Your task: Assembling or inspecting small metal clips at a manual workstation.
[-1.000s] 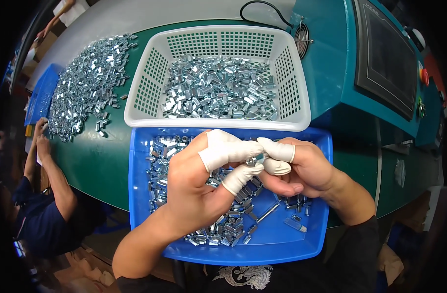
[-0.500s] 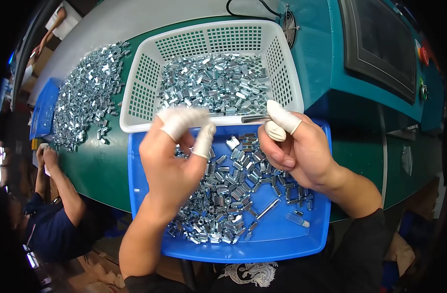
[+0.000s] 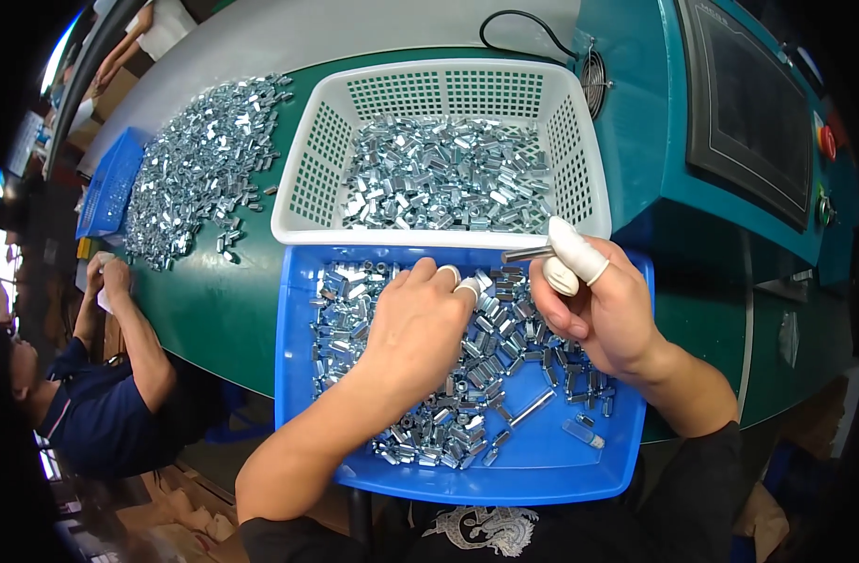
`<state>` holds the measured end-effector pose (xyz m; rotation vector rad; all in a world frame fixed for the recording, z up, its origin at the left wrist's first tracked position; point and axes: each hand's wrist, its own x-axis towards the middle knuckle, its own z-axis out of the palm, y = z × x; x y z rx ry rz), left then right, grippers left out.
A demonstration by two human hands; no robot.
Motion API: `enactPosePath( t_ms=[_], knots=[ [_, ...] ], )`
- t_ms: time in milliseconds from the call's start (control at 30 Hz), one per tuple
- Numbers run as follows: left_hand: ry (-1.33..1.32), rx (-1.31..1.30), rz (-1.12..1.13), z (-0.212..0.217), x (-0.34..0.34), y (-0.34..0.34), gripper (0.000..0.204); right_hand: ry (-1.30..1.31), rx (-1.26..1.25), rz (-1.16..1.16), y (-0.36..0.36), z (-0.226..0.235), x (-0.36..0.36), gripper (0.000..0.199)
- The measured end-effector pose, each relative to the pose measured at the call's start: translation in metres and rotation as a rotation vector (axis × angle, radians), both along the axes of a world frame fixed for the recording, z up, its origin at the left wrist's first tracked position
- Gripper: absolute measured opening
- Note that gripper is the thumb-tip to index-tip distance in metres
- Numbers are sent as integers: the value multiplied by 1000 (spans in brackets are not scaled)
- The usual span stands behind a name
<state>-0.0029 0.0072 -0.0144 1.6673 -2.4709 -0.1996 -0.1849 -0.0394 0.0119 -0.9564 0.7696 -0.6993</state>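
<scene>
My right hand (image 3: 603, 300), with white finger cots on thumb and forefinger, pinches a slim metal rod (image 3: 526, 253) above the far right part of a blue tray (image 3: 542, 483). The rod points left. Lower down, my left hand (image 3: 412, 324) reaches palm down into the tray, among shiny long hex nuts (image 3: 434, 436). Its finger cots show only in part, and its fingertips are hidden, so whether it grips a nut is unclear. A loose metal rod (image 3: 532, 408) and a small clear tube (image 3: 582, 433) lie in the tray's right half.
Behind the tray stands a white perforated basket (image 3: 429, 238) of similar nuts. A heap of nuts (image 3: 199, 174) and a smaller blue tray (image 3: 110, 188) lie leftward, near a co-worker's hands (image 3: 110, 275). At right is a teal machine (image 3: 640, 141) with a dark screen (image 3: 748, 103).
My left hand has come down from beside the rod into the nuts in the blue tray. My right hand still holds the rod. The whole view has shifted slightly.
</scene>
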Motion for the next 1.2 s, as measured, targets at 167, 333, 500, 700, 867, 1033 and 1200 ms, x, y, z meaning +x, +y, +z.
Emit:
enactPosePath(
  t_ms=[167, 333, 500, 700, 867, 1033, 1200],
  knots=[
    [499, -102, 43, 14, 0, 0, 17, 50, -76, -13, 0, -2, -1, 46],
    [1290, 203, 231, 20, -3, 8, 16, 112, -166, -9, 3, -1, -3, 45],
    [1570, 343, 240, 23, -7, 12, 15, 168, -259, -8, 8, 0, 1, 44],
    [1578, 266, 273, 20, -6, 9, 22, 101, -338, -84, 11, -1, -2, 36],
    [1537, 376, 222, 25, -2, 12, 18, 193, -407, -14, 14, -3, 0, 40],
    [1527, 381, 222, 19, -3, 13, 17, 197, -419, 35, 13, -6, -1, 40],
    [1237, 59, 113, 21, -3, 13, 18, 186, -279, 160, 8, -3, -2, 43]
  ],
)
